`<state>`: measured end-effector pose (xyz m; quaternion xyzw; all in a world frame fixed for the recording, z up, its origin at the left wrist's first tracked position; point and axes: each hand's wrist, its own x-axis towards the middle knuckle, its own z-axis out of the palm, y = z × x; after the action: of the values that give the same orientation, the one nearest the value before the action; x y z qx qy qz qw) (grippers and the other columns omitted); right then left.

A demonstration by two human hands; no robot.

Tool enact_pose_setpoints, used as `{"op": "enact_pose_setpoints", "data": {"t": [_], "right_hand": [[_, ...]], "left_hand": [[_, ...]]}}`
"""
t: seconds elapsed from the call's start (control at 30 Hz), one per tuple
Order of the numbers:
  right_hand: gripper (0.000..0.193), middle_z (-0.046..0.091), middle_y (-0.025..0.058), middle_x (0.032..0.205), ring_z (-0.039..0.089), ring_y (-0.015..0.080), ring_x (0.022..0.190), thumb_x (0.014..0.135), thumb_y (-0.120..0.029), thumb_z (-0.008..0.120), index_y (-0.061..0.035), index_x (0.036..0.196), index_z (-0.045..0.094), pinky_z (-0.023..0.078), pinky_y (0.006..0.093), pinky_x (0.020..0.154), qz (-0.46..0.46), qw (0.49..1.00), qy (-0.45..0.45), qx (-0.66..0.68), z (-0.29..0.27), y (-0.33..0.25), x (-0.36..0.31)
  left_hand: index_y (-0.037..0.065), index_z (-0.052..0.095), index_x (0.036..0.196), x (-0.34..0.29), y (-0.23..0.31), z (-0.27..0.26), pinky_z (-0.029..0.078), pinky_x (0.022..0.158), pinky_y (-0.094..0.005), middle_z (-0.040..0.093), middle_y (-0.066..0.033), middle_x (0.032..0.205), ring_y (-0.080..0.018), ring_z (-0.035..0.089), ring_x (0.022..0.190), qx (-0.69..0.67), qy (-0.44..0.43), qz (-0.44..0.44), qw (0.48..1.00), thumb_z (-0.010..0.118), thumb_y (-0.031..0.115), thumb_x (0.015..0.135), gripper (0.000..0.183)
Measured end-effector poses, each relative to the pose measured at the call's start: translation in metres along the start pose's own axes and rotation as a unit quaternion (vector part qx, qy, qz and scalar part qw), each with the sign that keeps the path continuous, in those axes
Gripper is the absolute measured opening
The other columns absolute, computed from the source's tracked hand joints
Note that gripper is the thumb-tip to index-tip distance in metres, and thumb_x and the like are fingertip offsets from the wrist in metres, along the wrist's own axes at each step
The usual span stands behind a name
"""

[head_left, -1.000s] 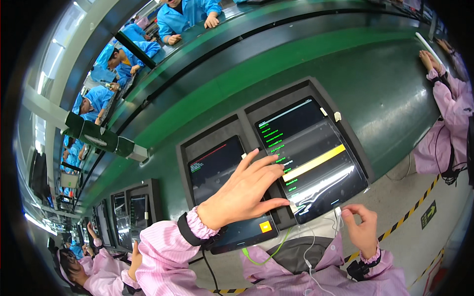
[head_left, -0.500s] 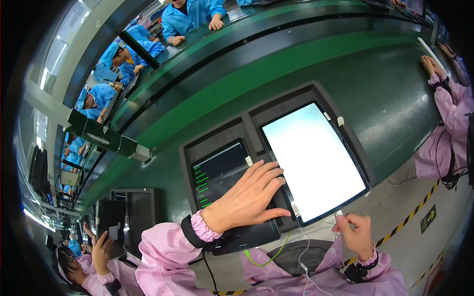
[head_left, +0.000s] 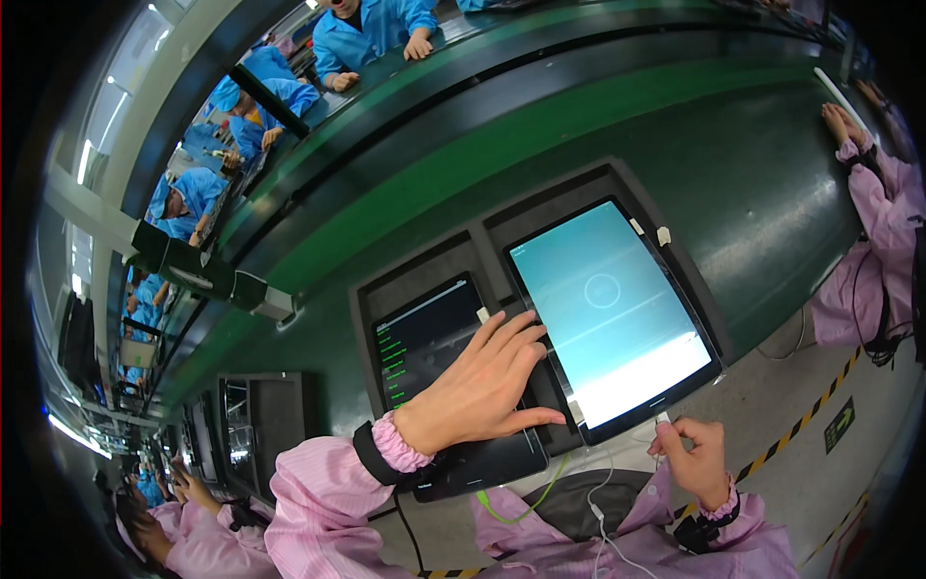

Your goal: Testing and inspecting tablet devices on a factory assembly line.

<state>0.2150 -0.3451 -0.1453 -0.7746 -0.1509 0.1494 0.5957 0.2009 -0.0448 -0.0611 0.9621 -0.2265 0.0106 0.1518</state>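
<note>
A tablet (head_left: 610, 318) with a lit blue and white screen, a pale ring in its middle, lies in the right compartment of a dark two-part tray (head_left: 557, 198). My left hand (head_left: 477, 384) is spread over the tray's middle, fingertips at this tablet's left edge, palm above a second tablet (head_left: 424, 333). That one has a black screen with lines of green text. At the lit tablet's near edge, my right hand (head_left: 693, 455) pinches a white cable plug (head_left: 663, 419). Whether the plug is fully seated cannot be made out.
A thin white cable (head_left: 596, 511) and a green cable (head_left: 521, 514) hang before me. Another tray (head_left: 275, 417) stands left on the green bench (head_left: 762, 203). A co-worker in pink sits at left, another at right (head_left: 883, 212); people in blue work across the conveyor line.
The right tablet's screen went from nearly all white to blue-green with a ring and a white lower part. My hands barely moved. The left co-worker's raised tablet has been lowered.
</note>
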Motion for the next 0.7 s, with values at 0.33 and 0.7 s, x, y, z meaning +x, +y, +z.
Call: {"op": "enact_pose_setpoints", "data": {"t": [0.33,0.7], "right_hand": [[0.026,0.066,0.0098,0.061,0.063,0.0157,0.054,0.088,-0.012,0.064,0.0014,0.066,0.065,0.045,0.0277,0.052,0.004,1.000,-0.007,-0.003,0.001,0.000,-0.001],[0.026,0.066,0.0104,0.062,0.063,0.0153,0.056,0.088,-0.012,0.064,0.0030,0.067,0.065,0.047,0.0275,0.054,0.012,1.000,-0.007,0.007,0.001,-0.001,0.000]], "left_hand": [[-0.001,0.049,0.108,0.015,0.000,0.000,0.029,0.109,-0.0554,0.054,-0.0209,0.124,-0.0391,0.044,0.126,0.008,-0.001,0.021,1.000,0.069,0.052,0.079,0.064],[0.004,0.057,0.093,0.000,0.040,0.005,0.038,0.102,-0.0525,0.062,-0.0106,0.109,-0.0295,0.054,0.117,-0.071,-0.013,0.133,0.989,0.073,0.037,0.080,0.038]]}}
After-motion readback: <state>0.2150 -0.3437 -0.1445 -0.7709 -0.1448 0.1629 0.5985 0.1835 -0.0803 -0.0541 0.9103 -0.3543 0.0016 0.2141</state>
